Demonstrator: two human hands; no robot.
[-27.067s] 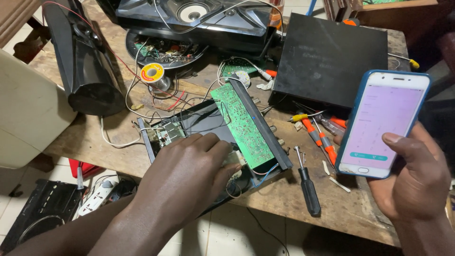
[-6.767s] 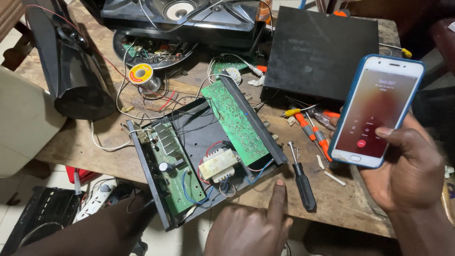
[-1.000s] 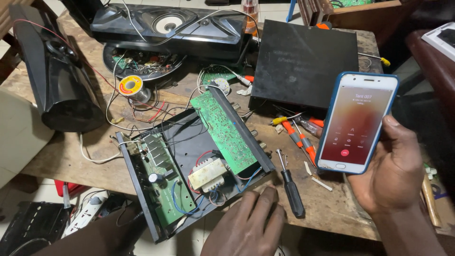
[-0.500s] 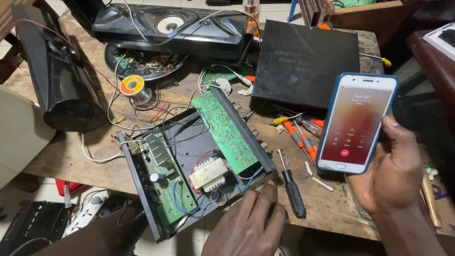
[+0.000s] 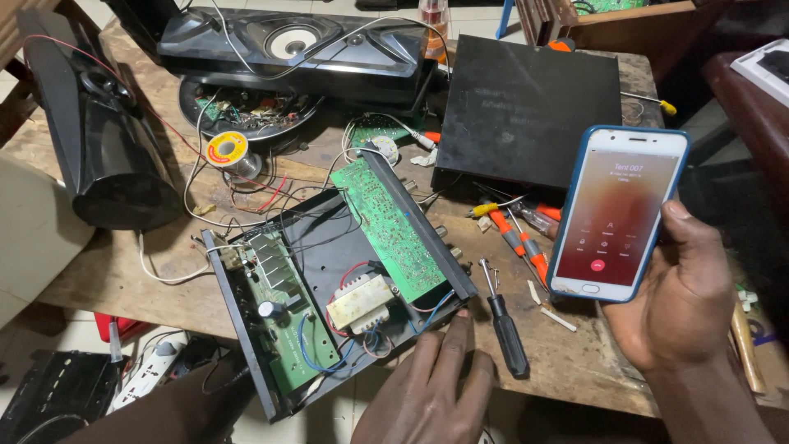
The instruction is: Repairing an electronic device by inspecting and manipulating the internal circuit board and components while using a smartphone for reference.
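Your right hand (image 5: pixel 686 300) is curled around a phone (image 5: pixel 618 214) in a blue case, thumb along its right edge, holding it upright over the right end of the bench (image 5: pixel 123 271) with the lit screen facing you. Your left hand (image 5: pixel 427 395) lies flat and loosely spread at the near edge, holding nothing; its fingertips (image 5: pixel 460 325) touch the near right corner of the opened black case (image 5: pixel 329 296). That case sits tilted in the middle of the bench, with a green circuit board (image 5: pixel 388 226) propped along its right wall and a small transformer (image 5: pixel 359 300) beside the blue wires. A black-handled screwdriver (image 5: pixel 505 333) lies just right of your left hand, apart from it. Orange-handled tools (image 5: pixel 518 234) lie between the case and the phone. Farther off are a flat black box (image 5: pixel 530 111), a long speaker (image 5: pixel 300 45) and a spool of solder (image 5: pixel 228 150). Your left wrist and forearm are cut off by the near edge, and the phone hides part of the bench behind it. The small parts under the wires are hard to make out.
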